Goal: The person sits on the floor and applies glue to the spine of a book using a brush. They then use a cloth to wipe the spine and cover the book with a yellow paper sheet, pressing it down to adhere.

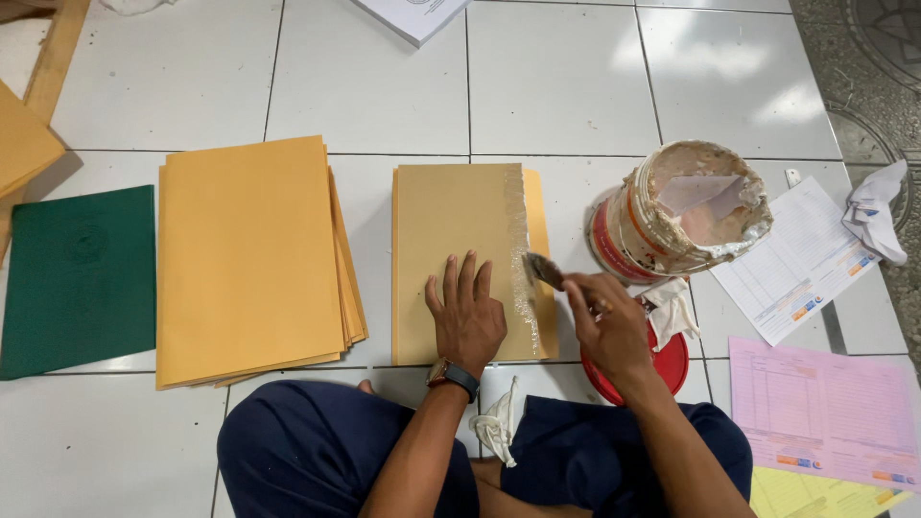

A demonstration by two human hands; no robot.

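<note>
My left hand lies flat, fingers spread, on a tan cardboard sheet that rests on a yellow sheet on the tiled floor. My right hand grips a small brush whose bristles touch the sheet's right edge. A shiny wet strip of glue runs along that edge. A glue-smeared bucket stands just right of the brush, with a red lid beneath my right wrist.
A stack of yellow covers lies to the left, a green cover beyond it. Printed white and pink forms lie to the right, with a crumpled rag. A white cloth sits between my knees.
</note>
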